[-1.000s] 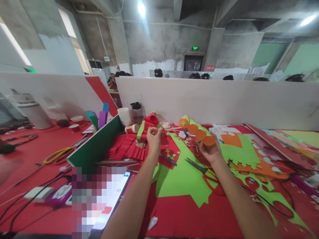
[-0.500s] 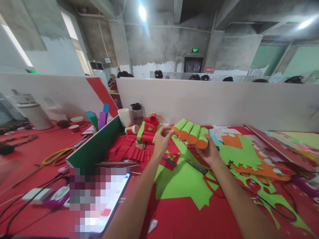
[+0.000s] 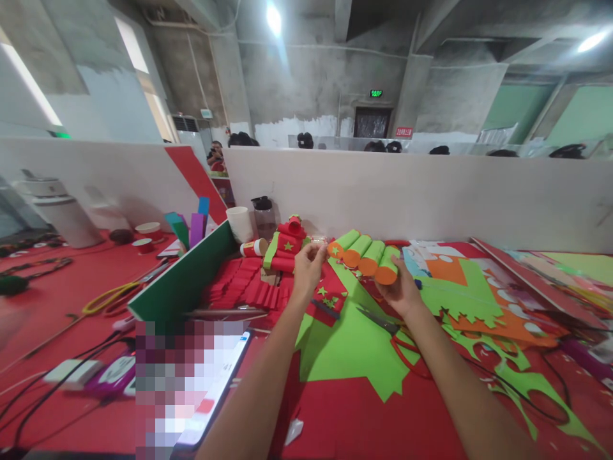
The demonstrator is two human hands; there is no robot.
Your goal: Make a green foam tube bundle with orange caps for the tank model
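My right hand (image 3: 401,289) grips a row of joined green foam rolls (image 3: 364,246) with orange round ends, holding it by its right end above the table. A small green star (image 3: 335,251) sits on the leftmost orange end. Just left of that end is my left hand (image 3: 309,262), its thumb and fingertips pinched together; whether anything tiny is between them I cannot make out. Below lie a red piece with several green stars (image 3: 328,295), a large green foam sheet (image 3: 345,354) and scissors (image 3: 395,333) with red handles.
Folded red strips (image 3: 249,284) and a stacked red model (image 3: 290,244) stand to the left by a green board (image 3: 186,281). A phone (image 3: 215,390) lies front left. Green and orange offcuts (image 3: 517,370) cover the right side. A white partition (image 3: 407,191) closes the back.
My left hand has drawn back slightly left from the leftmost roll, and the star on its orange end now shows plainly. The right hand holds the rolls almost as before.
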